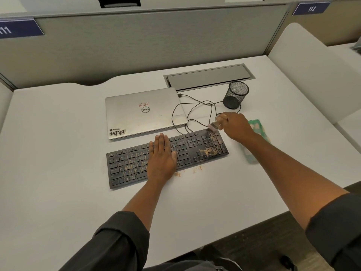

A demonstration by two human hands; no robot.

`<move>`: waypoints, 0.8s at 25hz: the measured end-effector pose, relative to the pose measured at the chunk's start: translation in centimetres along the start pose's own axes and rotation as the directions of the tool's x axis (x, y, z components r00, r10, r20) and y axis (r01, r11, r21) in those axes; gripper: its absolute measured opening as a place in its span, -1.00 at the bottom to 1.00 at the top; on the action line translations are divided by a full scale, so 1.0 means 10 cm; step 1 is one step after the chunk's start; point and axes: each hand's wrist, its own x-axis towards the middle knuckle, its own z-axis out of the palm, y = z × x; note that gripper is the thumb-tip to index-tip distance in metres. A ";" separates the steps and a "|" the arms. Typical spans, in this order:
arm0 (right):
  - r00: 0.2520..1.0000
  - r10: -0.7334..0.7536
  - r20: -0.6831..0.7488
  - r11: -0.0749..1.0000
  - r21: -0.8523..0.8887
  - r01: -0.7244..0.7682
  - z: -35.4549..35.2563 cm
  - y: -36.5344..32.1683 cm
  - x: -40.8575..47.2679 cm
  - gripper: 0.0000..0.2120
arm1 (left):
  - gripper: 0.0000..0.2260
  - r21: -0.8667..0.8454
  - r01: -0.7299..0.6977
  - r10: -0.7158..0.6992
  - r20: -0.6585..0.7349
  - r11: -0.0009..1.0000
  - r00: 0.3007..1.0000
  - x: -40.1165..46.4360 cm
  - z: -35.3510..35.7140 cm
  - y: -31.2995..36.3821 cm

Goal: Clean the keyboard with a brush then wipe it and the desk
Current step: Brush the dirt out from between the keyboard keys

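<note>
A black keyboard point(127, 165) lies on the white desk point(58, 153), with tan crumbs over its right number pad and a few on the desk in front of it. My left hand point(161, 155) rests flat on the keys near the middle, fingers straight. My right hand point(234, 126) grips a small brush point(214, 127) by its handle. The bristles touch the keyboard's far right corner. A green and white cloth point(257, 130) lies on the desk under and beyond my right forearm.
A shut silver laptop point(144, 112) lies just behind the keyboard, with black cables point(195, 106) looping to its right. A black mesh pen cup point(235, 94) stands behind my right hand. A grey cable hatch point(209, 77) sits in the desk. Partition walls surround the desk.
</note>
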 end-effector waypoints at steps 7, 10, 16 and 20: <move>0.992 -0.063 0.107 0.998 0.018 0.062 0.07 0.13 -0.45 -0.76 | -0.39 -0.020 -0.008 0.008 -0.025 1.000 1.000 0.01 0.05 -0.01; 0.997 -0.070 0.039 0.997 0.043 0.068 -0.01 0.20 -0.41 -0.75 | -0.40 -0.037 -0.006 0.006 -0.026 0.999 1.000 0.02 0.04 -0.01; 0.997 -0.017 0.074 1.000 -0.020 0.019 0.01 0.16 -0.19 -0.81 | -0.34 -0.023 -0.004 0.004 -0.018 1.000 1.000 0.00 0.02 -0.02; 0.991 -0.055 0.119 0.992 -0.109 0.069 0.07 0.15 -0.46 -0.79 | -0.32 -0.027 -0.008 0.007 -0.020 1.000 1.000 0.00 0.01 0.00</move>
